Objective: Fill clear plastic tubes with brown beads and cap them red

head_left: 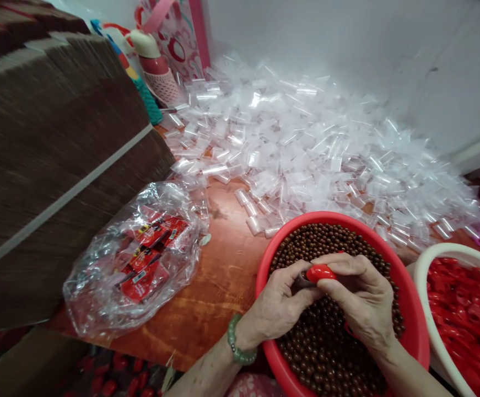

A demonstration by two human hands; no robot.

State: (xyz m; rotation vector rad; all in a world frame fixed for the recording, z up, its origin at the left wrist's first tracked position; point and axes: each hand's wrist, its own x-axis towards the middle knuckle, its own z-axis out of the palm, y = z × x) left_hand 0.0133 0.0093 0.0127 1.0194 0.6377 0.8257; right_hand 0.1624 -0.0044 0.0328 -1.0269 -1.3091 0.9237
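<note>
Both hands meet above a red basin (269,251) filled with small round brown balls (326,358). Between thumb and fingers, my left hand (279,303) pinches a small dark cup-shaped piece (302,280); its contents, if any, I cannot make out. My right hand (366,298) grips a glossy red plastic piece (321,272), which meets the dark piece end to end. A second bit of red shows under the right palm, mostly hidden. A green bead bracelet (233,342) circles the left wrist.
A heap of clear plastic tubes (306,149) covers the table's back. To the right stands a white basket (424,275) of red plastic pieces (467,314). At left lie a clear bag (99,286) of red packets (144,281) and a strapped cardboard stack (58,138). Behind is a flask (152,58).
</note>
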